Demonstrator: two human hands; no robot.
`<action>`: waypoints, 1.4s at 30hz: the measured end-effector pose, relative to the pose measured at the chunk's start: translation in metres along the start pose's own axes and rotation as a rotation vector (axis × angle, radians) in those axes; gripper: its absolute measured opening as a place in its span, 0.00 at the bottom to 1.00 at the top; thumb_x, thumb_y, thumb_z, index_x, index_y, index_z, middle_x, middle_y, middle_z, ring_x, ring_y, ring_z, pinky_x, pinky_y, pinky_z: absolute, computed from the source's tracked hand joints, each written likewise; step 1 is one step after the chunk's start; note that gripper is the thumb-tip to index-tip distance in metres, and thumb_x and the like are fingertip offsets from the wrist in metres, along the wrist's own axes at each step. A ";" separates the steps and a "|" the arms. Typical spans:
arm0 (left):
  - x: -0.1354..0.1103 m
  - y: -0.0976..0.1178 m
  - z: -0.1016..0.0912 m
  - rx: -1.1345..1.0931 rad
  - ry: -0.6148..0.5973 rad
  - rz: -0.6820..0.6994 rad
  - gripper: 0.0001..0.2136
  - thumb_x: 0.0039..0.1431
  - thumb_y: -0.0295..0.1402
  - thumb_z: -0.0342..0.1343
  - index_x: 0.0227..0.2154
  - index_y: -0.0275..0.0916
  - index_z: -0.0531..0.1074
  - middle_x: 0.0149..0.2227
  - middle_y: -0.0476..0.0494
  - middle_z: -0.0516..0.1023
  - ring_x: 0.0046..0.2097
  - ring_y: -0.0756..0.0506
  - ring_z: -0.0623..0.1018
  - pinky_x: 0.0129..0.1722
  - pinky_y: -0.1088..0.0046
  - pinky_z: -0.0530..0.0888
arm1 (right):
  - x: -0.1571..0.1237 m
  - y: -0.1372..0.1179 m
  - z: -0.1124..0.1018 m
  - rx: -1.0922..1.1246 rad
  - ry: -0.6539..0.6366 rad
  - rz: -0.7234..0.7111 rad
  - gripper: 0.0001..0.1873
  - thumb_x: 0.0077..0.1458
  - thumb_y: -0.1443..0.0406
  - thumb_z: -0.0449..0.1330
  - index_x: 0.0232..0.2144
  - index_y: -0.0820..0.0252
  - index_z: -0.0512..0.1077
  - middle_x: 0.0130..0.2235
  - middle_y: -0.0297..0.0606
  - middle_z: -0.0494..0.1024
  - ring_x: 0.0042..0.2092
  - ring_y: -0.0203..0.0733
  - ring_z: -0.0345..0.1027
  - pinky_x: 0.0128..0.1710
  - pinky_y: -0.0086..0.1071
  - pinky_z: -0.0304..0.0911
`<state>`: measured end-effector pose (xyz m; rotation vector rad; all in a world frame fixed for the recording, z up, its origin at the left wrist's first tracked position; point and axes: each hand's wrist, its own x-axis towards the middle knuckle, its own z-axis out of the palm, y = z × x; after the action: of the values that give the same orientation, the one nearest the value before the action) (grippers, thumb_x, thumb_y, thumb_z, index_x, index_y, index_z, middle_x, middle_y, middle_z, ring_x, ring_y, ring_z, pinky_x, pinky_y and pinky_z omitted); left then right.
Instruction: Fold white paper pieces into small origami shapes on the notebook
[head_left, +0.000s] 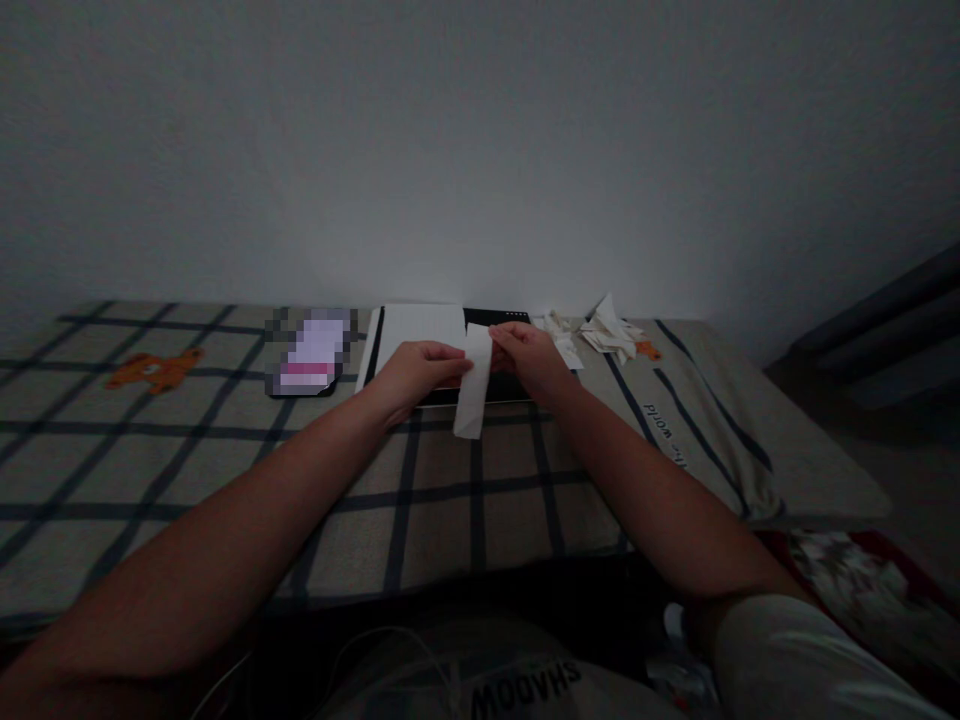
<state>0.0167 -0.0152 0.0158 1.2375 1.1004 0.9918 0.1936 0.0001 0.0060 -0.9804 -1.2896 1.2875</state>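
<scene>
A narrow strip of white paper [474, 385] hangs down between my two hands over the checked cloth. My left hand [421, 368] pinches its upper left edge, fingers closed. My right hand [531, 355] pinches the upper right edge, fingers closed too. Behind the hands lies an open white notebook [417, 325] on a dark board or pad [504, 318].
A phone with a lit screen [309, 355] lies left of the notebook. A heap of torn paper scraps [609, 332] sits at the right by the wall. The checked cloth [225, 450] bears an orange bear print [154, 370]. The cloth's edge drops away at the right.
</scene>
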 end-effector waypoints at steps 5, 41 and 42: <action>0.002 -0.002 -0.004 0.004 0.039 0.042 0.06 0.42 0.32 0.67 0.25 0.39 0.78 0.29 0.45 0.80 0.30 0.50 0.77 0.38 0.69 0.76 | 0.000 0.004 -0.003 0.033 -0.110 0.059 0.15 0.46 0.54 0.64 0.31 0.60 0.73 0.29 0.36 0.76 0.31 0.34 0.70 0.34 0.33 0.68; 0.000 0.001 -0.005 0.091 -0.010 0.037 0.08 0.44 0.33 0.66 0.27 0.36 0.79 0.31 0.42 0.81 0.32 0.48 0.77 0.41 0.66 0.75 | 0.001 0.000 -0.005 0.068 -0.021 0.048 0.13 0.41 0.59 0.68 0.28 0.63 0.75 0.28 0.35 0.77 0.30 0.34 0.70 0.35 0.32 0.69; 0.000 0.001 -0.005 0.099 -0.008 0.039 0.07 0.45 0.33 0.65 0.27 0.36 0.79 0.31 0.42 0.81 0.32 0.48 0.77 0.41 0.66 0.75 | 0.002 0.001 -0.005 0.071 -0.021 0.045 0.14 0.41 0.59 0.68 0.28 0.63 0.75 0.28 0.35 0.77 0.30 0.34 0.70 0.35 0.32 0.69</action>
<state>0.0116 -0.0141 0.0167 1.3458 1.1349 0.9706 0.1980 0.0025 0.0049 -0.9529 -1.2348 1.3724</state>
